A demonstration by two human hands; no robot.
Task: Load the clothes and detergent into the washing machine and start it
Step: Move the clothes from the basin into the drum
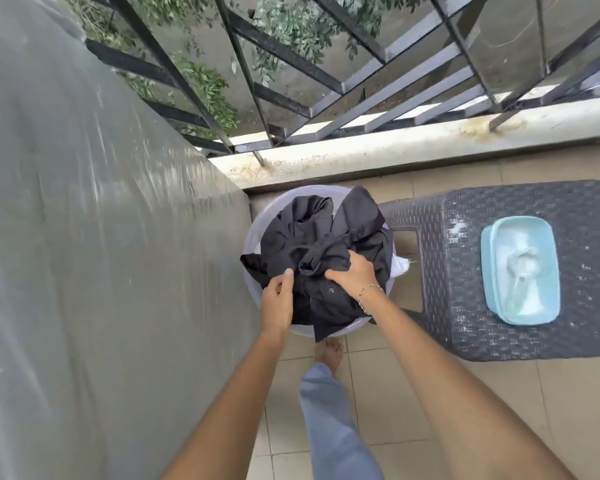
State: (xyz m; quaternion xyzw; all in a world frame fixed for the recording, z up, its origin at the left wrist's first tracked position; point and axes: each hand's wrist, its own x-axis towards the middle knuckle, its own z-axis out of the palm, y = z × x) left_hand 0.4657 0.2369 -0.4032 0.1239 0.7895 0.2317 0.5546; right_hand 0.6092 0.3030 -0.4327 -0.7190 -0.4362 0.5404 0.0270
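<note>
Beside the plastic-covered washing machine [84, 237], I had my left hand [276, 296] and right hand [354, 271] both clenched on the dark clothes [319, 244] heaped in the tub [253, 233], apparently to lift them, the detergent box [520, 270] waiting on the stool [465, 334] to the right.

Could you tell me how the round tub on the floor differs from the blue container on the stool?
The tub is round, pale and sits on the floor tiles; the blue container is rectangular and rests on the dark stool. The tub is heaped with dark clothes, gripped by the left hand and right hand; the container holds white powder and is untouched. Both are open-topped.
</note>
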